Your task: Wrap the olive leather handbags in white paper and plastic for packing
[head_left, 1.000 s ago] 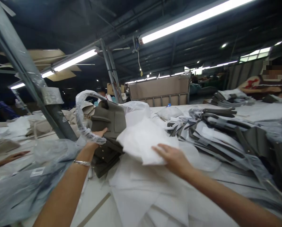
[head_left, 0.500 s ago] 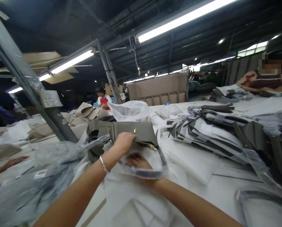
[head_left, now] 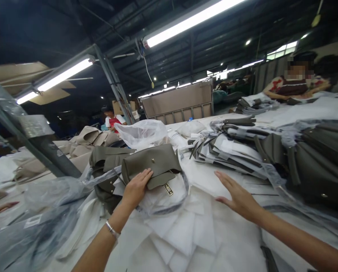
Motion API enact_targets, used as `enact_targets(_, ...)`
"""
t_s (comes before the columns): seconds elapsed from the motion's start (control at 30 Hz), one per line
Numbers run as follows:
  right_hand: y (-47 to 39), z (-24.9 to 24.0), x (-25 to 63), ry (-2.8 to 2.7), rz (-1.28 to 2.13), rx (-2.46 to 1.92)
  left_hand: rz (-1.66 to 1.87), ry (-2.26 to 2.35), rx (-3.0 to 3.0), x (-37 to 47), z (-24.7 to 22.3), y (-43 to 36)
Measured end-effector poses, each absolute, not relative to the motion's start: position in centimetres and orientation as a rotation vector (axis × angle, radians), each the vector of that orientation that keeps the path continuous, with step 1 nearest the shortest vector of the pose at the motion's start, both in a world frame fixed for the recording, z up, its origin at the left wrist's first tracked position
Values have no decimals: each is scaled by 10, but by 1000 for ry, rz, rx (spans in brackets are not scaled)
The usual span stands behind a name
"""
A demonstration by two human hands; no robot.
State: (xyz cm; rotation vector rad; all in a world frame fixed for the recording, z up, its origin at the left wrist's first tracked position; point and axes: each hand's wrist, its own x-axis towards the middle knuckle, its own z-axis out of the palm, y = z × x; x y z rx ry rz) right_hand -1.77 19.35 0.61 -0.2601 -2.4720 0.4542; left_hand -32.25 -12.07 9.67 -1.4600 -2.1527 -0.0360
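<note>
An olive-green handbag (head_left: pixel 146 160) lies in front of me, its flap hanging toward me with a gold clasp plate (head_left: pixel 168 189) at the end. A plastic-wrapped strap (head_left: pixel 183 196) loops around its near side. My left hand (head_left: pixel 137 187), with a silver bracelet on the wrist, rests on the bag's front with fingers stretched out. My right hand (head_left: pixel 237 196) hovers apart from the bag, over white sheets, fingers spread and holding nothing. Loose white foam sheets (head_left: pixel 183 230) spread out below the bag.
More olive bags (head_left: pixel 109 162) sit left of it. A stack of wrapped olive pieces (head_left: pixel 228 151) and larger olive bags (head_left: pixel 322 162) lie right. A metal post (head_left: pixel 44 147) stands left, near another person's hand (head_left: pixel 1 208). A co-worker (head_left: pixel 296 85) is at the far right.
My right hand has left the bag's strap area and moved right, its fingers now spread. My left hand lies flatter on the bag. The view has turned toward the right.
</note>
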Motion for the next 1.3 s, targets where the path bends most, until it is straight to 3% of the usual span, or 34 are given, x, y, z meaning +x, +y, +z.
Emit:
enact_targets(0.13, 204, -25, -34, -2811, 689, -440, 1, -2098, -1531, -318, 101, -115)
enact_targets(0.3, 198, -35, -45, -2782, 864, -392, 28, -2091, -1558, -313, 107, -121)
enact_targets(0.5, 206, 13, -21, -2547, 948, -354, 14, -2118, -1564, -305, 113, -126)
enact_targets(0.67, 177, 59, 19, -2156, 766, -541, 20, -2185, -1533, -296, 125, -122)
enact_targets(1.07, 71, 49, 12, -2439, 326, 776, -220, -2348, -1692, -305, 165, -118)
enact_targets(1.3, 30, 79, -26, -2365, 347, 1345, -911, -2555, -1115, -247, 148, -212)
